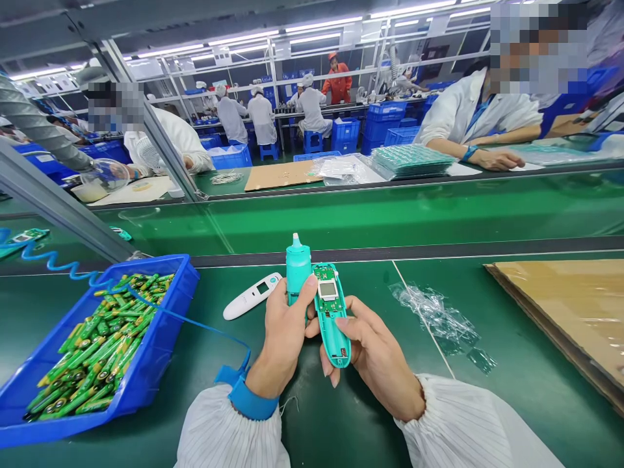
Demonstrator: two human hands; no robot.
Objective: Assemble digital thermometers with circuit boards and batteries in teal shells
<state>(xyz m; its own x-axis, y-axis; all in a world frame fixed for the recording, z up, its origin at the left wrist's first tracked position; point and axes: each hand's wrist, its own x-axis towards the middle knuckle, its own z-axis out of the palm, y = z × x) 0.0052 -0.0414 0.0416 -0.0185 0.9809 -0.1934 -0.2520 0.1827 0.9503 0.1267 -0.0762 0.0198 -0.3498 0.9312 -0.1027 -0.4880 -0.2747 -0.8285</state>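
Observation:
My left hand (287, 322) is closed around a teal nozzle-shaped piece (298, 266) with a narrow white tip, pointing up. Its thumb reaches the edge of an open teal device housing (336, 335). A green circuit board with a small square display (328, 290) sits in the upper half of that housing. My right hand (373, 348) grips the housing from the right, thumb on its front and fingers underneath. Whether the nozzle piece and the housing are joined is hidden by my left hand. On the table beside my left hand lies a white cover (252, 296) with a window.
A blue bin (160, 338) of green batteries stands at left. A blue wrist strap (253, 396) with a coiled cord crosses it. Clear plastic bags (441, 318) and a cardboard sheet (565, 305) lie right. Beyond the green conveyor belt (390, 218), people in white work.

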